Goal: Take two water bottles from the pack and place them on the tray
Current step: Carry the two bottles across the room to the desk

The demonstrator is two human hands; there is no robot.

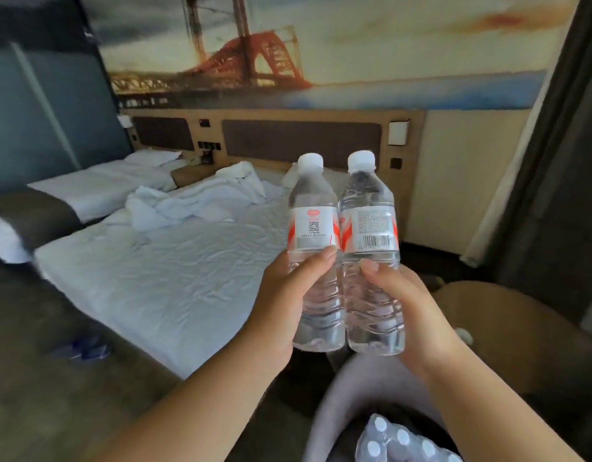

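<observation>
Two water bottles (346,261), lifted above the pack (404,441), are clamped upright, touching, by left hand (288,301) and right hand (408,305); carriage to an unseen tray is judged next.

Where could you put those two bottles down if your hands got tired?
The near bed has a bare sheet between the crumpled duvet and its near edge. The round table on the right looks mostly bare. Below, the pack is crowded. No tray is in view. Both hands, left and right, hold bottles.
</observation>
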